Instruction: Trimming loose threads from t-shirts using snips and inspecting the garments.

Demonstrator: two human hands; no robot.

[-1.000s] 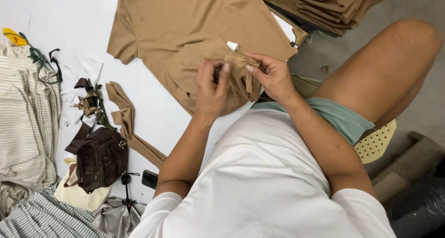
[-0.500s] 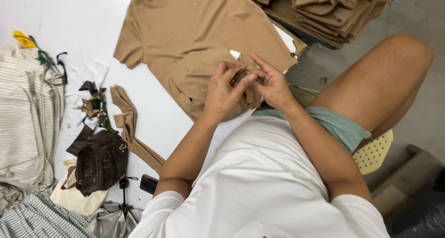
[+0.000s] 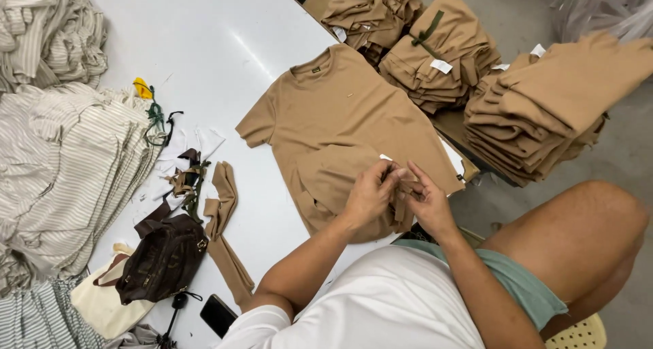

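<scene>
2 hands pinching the hem of a tan T-shirt on a white table.

Head view: the left hand [image 3: 367, 196] and right hand [image 3: 427, 201] meet, fingers narrow, gripping the folded hem of the T-shirt [image 3: 333, 121], which lies flat on the table [image 3: 224, 43]. Folded tan stacks [image 3: 544, 104] sit beyond; a brown bag [image 3: 163, 257] lies well apart.

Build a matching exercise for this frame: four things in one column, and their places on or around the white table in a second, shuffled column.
Things:
1. tan T-shirt
2. brown bag
3. striped fabric pile
4. folded tan stacks

Places:
A. far left of the table
B. beyond the table's right edge
C. spread flat, hem under both hands
D. near-left table corner

Pairs: 1-C, 2-D, 3-A, 4-B
</scene>
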